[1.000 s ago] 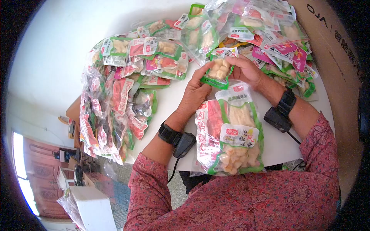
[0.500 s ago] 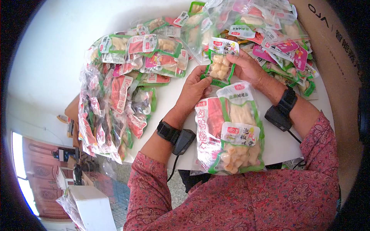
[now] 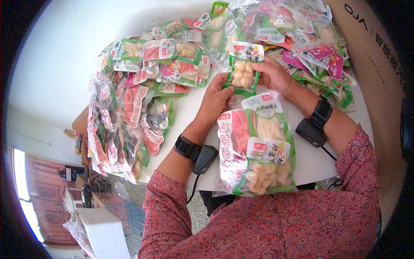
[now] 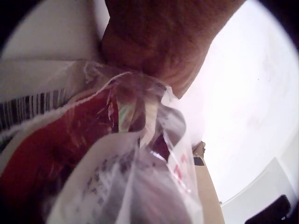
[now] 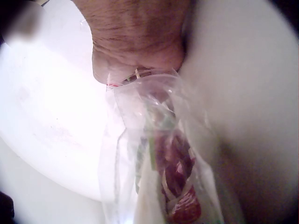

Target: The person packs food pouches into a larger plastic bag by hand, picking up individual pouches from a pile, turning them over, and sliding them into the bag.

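Note:
Both hands hold a small green-edged snack pouch [image 3: 243, 72] with pale chunks behind its clear window and a white label on top. The left hand [image 3: 213, 101] pinches its lower left corner, thumb on the front. At the right edge, the right hand [image 3: 276, 75] grips it with the thumb on the front and the other fingers mostly hidden behind. Close below the hands, a clear plastic bag [image 3: 258, 142] holds several packets, one red and white, others green-edged. The same clear bag [image 5: 159, 140] fills the lower right wrist view, and its plastic covers much of the left wrist view.
A large heap of bagged snack pouches [image 3: 125, 108] lies on the left of the white table [image 3: 196, 97]. Another heap of pouches [image 3: 319, 56] covers the far right. A big brown cardboard box [image 3: 375, 64] stands along the right side. A white box [image 3: 105, 233] sits beyond the table, lower left.
The pouch has tipped up and shifted slightly left, so its whole top label now shows. The left thumb has moved down to its lower corner. The large bag stays nearly in place.

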`<action>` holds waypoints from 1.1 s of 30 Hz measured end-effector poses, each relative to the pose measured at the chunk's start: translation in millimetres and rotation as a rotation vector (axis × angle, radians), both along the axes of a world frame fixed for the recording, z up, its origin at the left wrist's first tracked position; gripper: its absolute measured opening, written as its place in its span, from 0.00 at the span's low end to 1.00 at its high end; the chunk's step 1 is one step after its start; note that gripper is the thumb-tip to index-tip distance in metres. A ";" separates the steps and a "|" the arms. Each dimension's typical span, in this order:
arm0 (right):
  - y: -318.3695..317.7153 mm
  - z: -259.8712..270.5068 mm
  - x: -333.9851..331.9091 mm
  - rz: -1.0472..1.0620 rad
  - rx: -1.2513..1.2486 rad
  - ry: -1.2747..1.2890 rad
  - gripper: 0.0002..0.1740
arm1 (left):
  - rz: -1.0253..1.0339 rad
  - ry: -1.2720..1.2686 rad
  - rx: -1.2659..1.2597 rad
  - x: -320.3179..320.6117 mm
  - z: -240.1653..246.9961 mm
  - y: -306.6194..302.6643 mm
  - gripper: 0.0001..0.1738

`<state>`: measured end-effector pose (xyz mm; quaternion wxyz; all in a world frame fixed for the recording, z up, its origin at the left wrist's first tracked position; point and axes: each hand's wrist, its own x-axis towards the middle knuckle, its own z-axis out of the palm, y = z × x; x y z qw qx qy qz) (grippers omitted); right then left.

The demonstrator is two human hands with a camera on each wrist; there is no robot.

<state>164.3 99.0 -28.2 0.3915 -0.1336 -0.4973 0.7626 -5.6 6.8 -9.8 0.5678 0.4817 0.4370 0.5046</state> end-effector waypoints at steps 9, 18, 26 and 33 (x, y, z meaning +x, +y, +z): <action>-2.8 2.6 1.2 -0.007 -0.007 -0.022 0.21 | -0.040 0.020 -0.010 -0.7 0.3 -0.8 0.16; -3.1 2.5 1.1 0.016 -0.011 -0.002 0.21 | -0.042 0.019 -0.020 0.3 -1.2 -0.1 0.18; -4.6 4.2 1.8 0.028 -0.017 0.002 0.21 | -0.084 0.029 0.008 -5.5 -7.2 1.4 0.19; -3.7 4.3 2.2 0.042 -0.009 -0.007 0.22 | -0.086 0.090 -0.004 -5.3 -1.6 -0.6 0.18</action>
